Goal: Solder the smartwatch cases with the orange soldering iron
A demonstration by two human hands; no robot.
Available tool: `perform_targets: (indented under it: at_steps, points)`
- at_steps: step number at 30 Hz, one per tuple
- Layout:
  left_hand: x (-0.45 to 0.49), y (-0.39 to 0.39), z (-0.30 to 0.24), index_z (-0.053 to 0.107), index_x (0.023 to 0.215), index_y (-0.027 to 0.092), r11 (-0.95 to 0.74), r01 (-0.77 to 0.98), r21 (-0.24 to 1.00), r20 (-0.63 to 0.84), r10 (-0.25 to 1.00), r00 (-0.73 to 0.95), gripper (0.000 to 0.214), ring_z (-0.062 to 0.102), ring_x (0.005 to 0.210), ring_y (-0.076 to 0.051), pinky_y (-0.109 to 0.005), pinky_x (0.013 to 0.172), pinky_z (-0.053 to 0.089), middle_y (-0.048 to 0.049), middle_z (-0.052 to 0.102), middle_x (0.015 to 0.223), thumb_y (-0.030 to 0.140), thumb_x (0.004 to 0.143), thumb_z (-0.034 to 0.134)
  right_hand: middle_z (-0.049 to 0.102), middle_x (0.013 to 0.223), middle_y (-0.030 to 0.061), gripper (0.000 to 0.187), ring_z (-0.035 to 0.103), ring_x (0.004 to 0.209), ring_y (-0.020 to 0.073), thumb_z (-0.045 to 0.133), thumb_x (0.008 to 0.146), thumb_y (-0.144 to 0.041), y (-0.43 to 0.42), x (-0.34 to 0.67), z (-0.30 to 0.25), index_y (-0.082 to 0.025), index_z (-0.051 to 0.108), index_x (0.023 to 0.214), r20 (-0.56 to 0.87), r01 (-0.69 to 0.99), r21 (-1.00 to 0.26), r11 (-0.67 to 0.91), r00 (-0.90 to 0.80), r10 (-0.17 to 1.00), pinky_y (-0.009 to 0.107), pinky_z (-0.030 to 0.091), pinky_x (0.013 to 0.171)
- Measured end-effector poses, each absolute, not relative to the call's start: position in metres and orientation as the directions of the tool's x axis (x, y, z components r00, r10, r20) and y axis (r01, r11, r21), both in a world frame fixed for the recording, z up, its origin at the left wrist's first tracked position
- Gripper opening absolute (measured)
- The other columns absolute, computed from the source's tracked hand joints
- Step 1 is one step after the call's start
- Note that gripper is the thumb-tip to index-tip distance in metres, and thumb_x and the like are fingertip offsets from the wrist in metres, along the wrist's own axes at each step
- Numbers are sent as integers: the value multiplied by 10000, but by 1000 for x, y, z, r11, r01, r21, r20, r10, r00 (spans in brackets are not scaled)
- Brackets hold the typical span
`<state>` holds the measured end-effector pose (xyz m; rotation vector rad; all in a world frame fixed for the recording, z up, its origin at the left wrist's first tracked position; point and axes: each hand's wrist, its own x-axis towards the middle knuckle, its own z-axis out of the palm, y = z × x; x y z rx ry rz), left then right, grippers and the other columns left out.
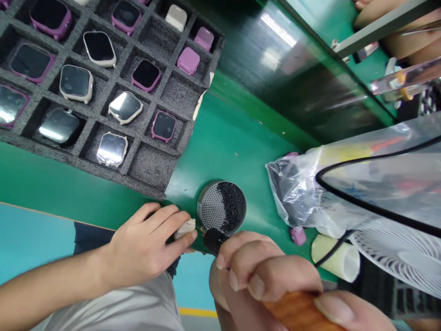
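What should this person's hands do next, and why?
Probably the right hand should ease the black tip of the wooden-handled tool onto the small cream piece pinched in the left hand. The tip sits right beside that piece, next to the round metal tin, so a short, gentle nudge seems enough.

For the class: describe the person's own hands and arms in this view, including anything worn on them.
The left hand and right hand are bare: no gloves, rings or tape show. The left forearm is bare too, with no sleeve or watch.
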<state>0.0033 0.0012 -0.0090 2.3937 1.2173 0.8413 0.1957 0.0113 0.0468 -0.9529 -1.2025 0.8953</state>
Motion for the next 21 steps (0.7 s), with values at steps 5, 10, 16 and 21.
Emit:
perform_targets:
  at_steps: [5,10,16,21]
  points:
    - [3,1,-9,781,1260,259,-580,618,531,356,814,459,207,649,1224,-277,-453,993,456,-82,737,1342,293,1081,682,614,799,-41,279,610,579,166,382,1083,-337,13,192,47,-303,624,1217,324,-51,-941,335,149,934,398,546,510]
    - [3,2,-7,782,1270,266,-565,625,539,342,824,451,219,636,1248,-291,-456,984,447,-99,720,1376,312,1079,685,554,730,-33,301,533,559,172,375,1059,-365,19,195,52,-345,625,1225,318,-13,-947,321,117,941,390,525,487]
    - [4,4,-9,782,1252,261,-558,623,548,341,829,442,214,634,1218,-283,-447,958,437,-84,740,1312,347,1076,697,537,737,1,305,590,630,254,478,985,-619,15,215,49,-414,648,1134,190,65,-977,204,-178,965,508,579,597]
    - [5,3,-8,782,1238,256,-549,623,557,347,835,426,205,635,1190,-283,-440,946,432,-80,747,1294,351,1072,707,600,765,16,313,661,738,276,436,1022,-579,19,225,64,-381,668,1092,-10,107,-994,22,-292,956,540,633,738]
